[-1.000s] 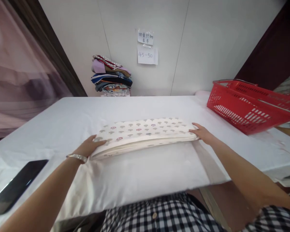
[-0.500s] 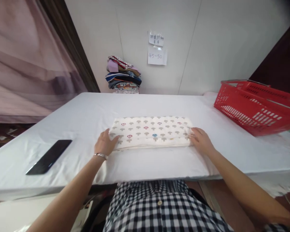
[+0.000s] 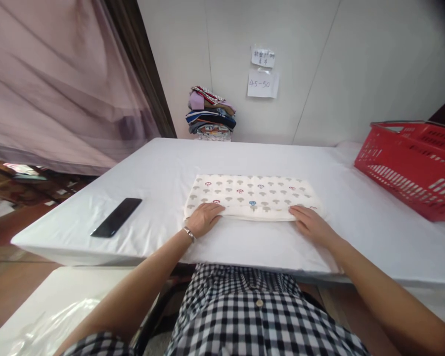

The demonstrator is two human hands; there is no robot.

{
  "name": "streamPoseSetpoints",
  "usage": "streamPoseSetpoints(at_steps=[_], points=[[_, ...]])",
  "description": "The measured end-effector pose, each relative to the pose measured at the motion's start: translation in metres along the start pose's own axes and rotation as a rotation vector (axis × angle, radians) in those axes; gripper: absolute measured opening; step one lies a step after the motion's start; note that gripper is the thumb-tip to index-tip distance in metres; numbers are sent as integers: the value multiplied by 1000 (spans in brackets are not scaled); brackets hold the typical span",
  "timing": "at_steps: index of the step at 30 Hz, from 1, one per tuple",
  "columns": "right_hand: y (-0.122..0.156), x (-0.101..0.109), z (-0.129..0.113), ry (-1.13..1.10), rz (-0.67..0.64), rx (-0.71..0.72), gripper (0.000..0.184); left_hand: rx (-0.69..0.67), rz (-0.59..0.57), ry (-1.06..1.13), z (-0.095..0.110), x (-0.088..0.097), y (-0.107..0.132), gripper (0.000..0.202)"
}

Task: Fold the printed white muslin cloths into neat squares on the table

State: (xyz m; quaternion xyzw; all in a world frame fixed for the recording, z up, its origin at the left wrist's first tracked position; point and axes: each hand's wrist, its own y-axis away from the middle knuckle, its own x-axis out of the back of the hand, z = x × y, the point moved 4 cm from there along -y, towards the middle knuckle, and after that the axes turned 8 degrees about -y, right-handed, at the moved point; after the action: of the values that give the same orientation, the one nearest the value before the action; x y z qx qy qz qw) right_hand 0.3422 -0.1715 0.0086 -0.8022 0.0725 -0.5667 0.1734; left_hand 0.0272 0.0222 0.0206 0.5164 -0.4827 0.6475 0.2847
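A cream cloth (image 3: pixel 248 195) printed with grey, red and blue mushrooms lies folded into a long rectangle on the white-covered table. My left hand (image 3: pixel 204 218) rests over its near edge, left of the middle, with fingers stretched out on top; the thumb is hard to see. Toward the right end, my right hand (image 3: pixel 311 223) touches the same near edge, its fingers extended onto the fabric. Both hands look open and flat rather than closed on the cloth. A metal bracelet (image 3: pixel 189 234) circles the left wrist.
A black phone (image 3: pixel 116 217) lies on the white tablecloth (image 3: pixel 152 173) to the left. Folded fabrics (image 3: pixel 210 116) are stacked at the back against the wall, below paper notes (image 3: pixel 262 84). A red basket (image 3: pixel 411 170) stands at the right.
My hands have left the cloth's two short ends and come inward onto its near edge. The view has turned left, so everything sits farther right in the picture.
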Motion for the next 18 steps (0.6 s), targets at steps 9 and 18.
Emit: streamPoseSetpoints(at_steps=[9,18], points=[[-3,2,9,-38,-70,-143,37,71,-46,-38,-5,-2,-5,33],[-24,-9,-33,128,27,100,37,-22,12,-93,20,-5,-11,42]])
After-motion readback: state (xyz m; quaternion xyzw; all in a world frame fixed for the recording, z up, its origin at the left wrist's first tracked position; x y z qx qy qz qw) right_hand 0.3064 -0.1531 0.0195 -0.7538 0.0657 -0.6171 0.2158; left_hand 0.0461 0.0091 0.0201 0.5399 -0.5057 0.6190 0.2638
